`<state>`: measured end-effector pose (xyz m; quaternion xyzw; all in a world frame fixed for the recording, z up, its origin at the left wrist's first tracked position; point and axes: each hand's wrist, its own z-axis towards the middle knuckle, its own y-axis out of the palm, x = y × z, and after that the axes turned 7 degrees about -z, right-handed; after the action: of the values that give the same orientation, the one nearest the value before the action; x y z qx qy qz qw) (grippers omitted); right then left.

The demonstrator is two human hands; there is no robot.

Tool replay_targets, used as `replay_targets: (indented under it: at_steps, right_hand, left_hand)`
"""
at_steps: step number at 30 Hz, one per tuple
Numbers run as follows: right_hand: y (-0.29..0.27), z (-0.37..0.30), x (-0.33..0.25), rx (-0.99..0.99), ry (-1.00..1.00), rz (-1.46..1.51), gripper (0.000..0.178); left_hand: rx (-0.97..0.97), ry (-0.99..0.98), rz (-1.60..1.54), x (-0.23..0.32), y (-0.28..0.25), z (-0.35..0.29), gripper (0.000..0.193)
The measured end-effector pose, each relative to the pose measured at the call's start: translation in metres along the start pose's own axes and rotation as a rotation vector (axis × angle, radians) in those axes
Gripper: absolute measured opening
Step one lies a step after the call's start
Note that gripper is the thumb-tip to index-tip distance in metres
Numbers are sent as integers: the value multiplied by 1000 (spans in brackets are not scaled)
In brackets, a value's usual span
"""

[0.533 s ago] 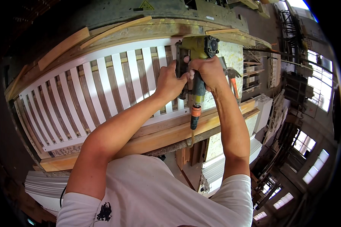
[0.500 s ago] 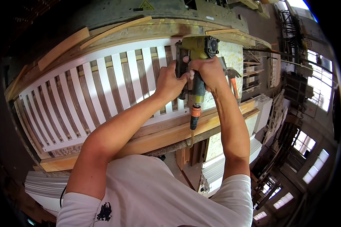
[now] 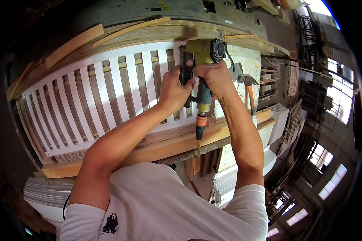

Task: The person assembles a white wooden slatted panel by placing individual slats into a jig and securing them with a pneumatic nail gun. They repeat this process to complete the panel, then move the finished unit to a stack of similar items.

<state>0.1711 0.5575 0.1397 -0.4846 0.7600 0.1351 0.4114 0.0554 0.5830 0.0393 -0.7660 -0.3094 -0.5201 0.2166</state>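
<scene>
An olive-green air nail gun (image 3: 200,52) with a dark magazine stands over the right end of a white slatted panel (image 3: 93,80). My right hand (image 3: 216,78) is wrapped round its dark handle. At the magazine, my left hand (image 3: 175,91) is closed, thumb and fingers gripping the tool's left side. From the handle's lower end runs an orange and black hose coupling (image 3: 200,122) with a thin hose. The panel lies flat on a wooden bench, its slats evenly spaced between two long rails. The nail gun hides the panel's right end and the tool's nose.
A hammer (image 3: 250,89) with an orange handle lies right of my right hand. Loose wood strips (image 3: 74,45) rest along the bench's far side. A long timber rail (image 3: 165,148) borders the near edge. Stacked white boards (image 3: 44,197) stand at lower left.
Both hands and the nail gun have shifted a little left along the panel. More of the hammer shows now. The view has also moved slightly.
</scene>
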Motion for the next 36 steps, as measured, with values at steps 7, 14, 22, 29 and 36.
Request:
replay_targets:
  at_steps: [7, 14, 22, 29, 36]
  right_hand:
    - [6, -1, -2, 9, -42, 0, 10]
    - [14, -3, -5, 27, -11, -31, 12]
    - [35, -4, -1, -68, -46, 12, 16]
    - [43, -7, -5, -39, -58, -10, 15]
    - [45, -2, 0, -45, -70, 29, 10]
  left_hand:
    - [16, 46, -78, 7, -5, -3, 33]
    - [31, 126, -91, 6, -13, -6, 30]
    - [111, 150, 11, -6, -31, -18, 20]
    - [146, 144, 0, -17, -34, -16, 24]
    - [80, -7, -3, 7, -43, -21, 44]
